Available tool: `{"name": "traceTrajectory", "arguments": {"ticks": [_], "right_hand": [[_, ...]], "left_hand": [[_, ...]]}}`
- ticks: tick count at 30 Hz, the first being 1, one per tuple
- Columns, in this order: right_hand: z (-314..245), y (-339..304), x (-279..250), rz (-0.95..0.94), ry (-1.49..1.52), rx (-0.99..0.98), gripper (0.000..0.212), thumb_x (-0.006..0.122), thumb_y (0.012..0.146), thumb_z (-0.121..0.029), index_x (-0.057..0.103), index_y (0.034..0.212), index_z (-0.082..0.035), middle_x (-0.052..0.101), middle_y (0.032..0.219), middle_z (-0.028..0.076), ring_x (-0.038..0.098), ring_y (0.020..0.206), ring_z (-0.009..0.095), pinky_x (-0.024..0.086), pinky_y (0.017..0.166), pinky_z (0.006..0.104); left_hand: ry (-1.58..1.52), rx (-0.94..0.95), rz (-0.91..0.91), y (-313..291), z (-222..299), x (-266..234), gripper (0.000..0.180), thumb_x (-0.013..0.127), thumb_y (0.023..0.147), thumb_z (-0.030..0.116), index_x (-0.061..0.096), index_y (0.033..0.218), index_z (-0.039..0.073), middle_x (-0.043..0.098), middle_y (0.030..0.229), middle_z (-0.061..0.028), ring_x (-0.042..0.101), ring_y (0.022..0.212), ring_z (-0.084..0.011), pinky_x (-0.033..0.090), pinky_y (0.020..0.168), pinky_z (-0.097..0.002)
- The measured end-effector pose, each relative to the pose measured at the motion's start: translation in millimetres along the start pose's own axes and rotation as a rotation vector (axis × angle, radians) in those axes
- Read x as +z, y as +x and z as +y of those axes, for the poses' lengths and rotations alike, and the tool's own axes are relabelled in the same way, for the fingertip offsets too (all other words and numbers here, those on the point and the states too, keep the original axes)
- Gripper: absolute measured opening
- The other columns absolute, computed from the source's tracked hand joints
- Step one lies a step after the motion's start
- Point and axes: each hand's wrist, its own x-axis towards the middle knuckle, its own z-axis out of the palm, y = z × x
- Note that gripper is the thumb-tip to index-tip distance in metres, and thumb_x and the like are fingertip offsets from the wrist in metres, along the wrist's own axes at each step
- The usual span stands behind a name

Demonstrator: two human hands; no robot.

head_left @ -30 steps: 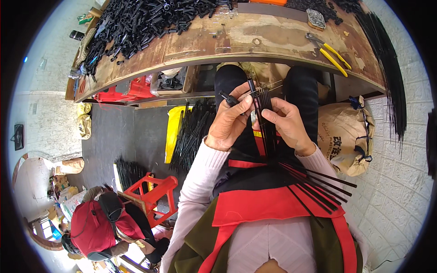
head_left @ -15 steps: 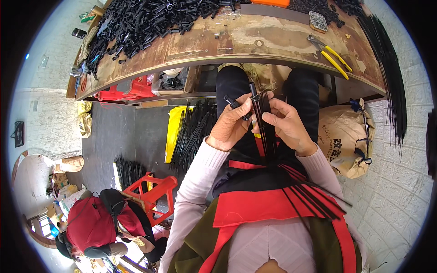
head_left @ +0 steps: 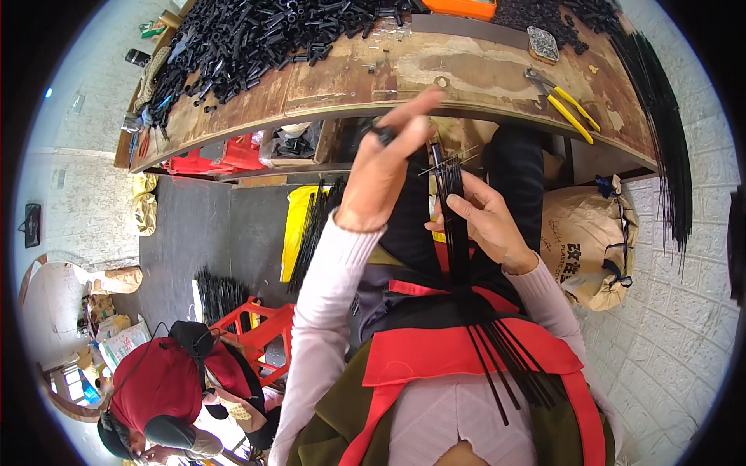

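Note:
My right hand (head_left: 497, 221) is closed around a bundle of thin black rods (head_left: 457, 241), held upright over my lap with its lower ends toward my waist. A few thin wire-like tips stick out sideways at its top, where a black shaft (head_left: 435, 140) also shows. My left hand (head_left: 388, 159) is raised just above and left of the bundle, near the table edge, index finger stretched forward. A short black plastic tube (head_left: 382, 133) is tucked in that hand, partly hidden by its fingers. More black rods (head_left: 513, 357) lie across my red and black apron (head_left: 435, 353).
On the wooden table (head_left: 350, 74) lie a heap of black tubes (head_left: 256, 43), yellow-handled pliers (head_left: 571, 113), a tray of small metal parts (head_left: 542, 44) and long black rods (head_left: 660, 116). A sack (head_left: 587, 241) stands at right. At lower left another person (head_left: 167, 380) sits near a red stool (head_left: 264, 330).
My left hand has moved up and away from the bundle toward the table, carrying the black tube. My right hand keeps its hold on the bundle. The rods over my apron have swung leftward.

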Motion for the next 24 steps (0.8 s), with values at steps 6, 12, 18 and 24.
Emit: {"name": "traceTrajectory", "arguments": {"ticks": [6, 12, 18, 24], "right_hand": [[2.7, 0.2, -1.4, -0.041, -0.008, 0.003, 0.037, 0.053, 0.099, -0.008, 0.045, 0.134, 0.000, 0.058, 0.105, 0.006, 0.062, 0.088, 0.016, 0.057, 0.089, 0.0449], [-1.4, 2.0, -2.1, -0.029, -0.001, 0.017, 0.038, 0.053, 0.099, -0.008, 0.045, 0.135, -0.001, 0.059, 0.107, 0.007, 0.063, 0.089, 0.016, 0.057, 0.088, 0.0452], [0.4, 3.2, -2.1, -0.013, 0.022, 0.029, 0.038, 0.054, 0.099, -0.009, 0.045, 0.135, -0.001, 0.060, 0.103, 0.008, 0.063, 0.090, 0.016, 0.057, 0.088, 0.0443], [0.7, 3.8, 0.5, 0.006, 0.020, 0.031, 0.036, 0.056, 0.098, -0.010, 0.047, 0.133, -0.001, 0.060, 0.101, 0.007, 0.063, 0.089, 0.016, 0.057, 0.088, 0.0431]], "left_hand": [[0.050, -0.456, -0.347, 27.0, -10.7, -14.8, 0.038, 0.063, 0.094, 0.025, 0.064, 0.123, 0.001, 0.052, 0.140, -0.0122, 0.045, 0.132, -0.0170, 0.034, 0.107, -0.0300], [-0.363, -0.455, -0.176, -1.3, -20.5, -30.4, 0.057, 0.066, 0.093, 0.035, 0.049, 0.138, 0.005, 0.063, 0.123, -0.0113, 0.057, 0.117, -0.0206, 0.043, 0.102, -0.0382], [-0.039, -0.280, 0.045, -1.4, -25.6, -24.8, 0.031, 0.071, 0.090, 0.014, 0.059, 0.116, 0.003, 0.067, 0.109, -0.0090, 0.063, 0.101, -0.0174, 0.049, 0.093, -0.0334], [-0.119, -0.298, 0.025, -0.9, -23.2, -26.5, 0.035, 0.066, 0.094, 0.020, 0.056, 0.123, 0.003, 0.066, 0.113, -0.0102, 0.063, 0.104, -0.0173, 0.048, 0.094, -0.0314]]}}
